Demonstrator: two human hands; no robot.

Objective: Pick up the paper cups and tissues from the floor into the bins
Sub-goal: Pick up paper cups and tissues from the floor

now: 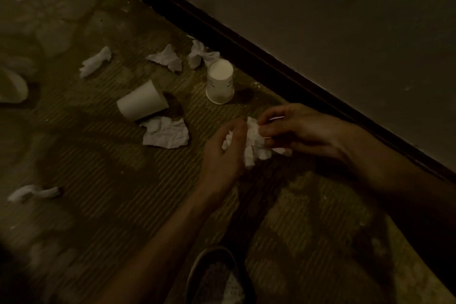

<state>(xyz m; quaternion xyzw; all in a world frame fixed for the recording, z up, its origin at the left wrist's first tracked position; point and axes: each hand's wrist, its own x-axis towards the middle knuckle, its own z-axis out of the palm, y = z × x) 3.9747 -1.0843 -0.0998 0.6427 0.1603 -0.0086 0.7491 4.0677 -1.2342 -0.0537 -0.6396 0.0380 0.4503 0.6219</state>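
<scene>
Crumpled tissue between left hand and right hand

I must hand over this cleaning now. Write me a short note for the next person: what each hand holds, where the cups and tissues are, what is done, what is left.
Left hand and right hand: both grip one crumpled tissue wad above the floor.
On the floor: a tipped cup on its side, an upside-down cup near the wall.
Loose tissues: one beside the tipped cup, three farther back, one at the left.
Done: only the held wad is lifted. No bin is in view.
Left: both cups, five tissues, then binning.
</scene>
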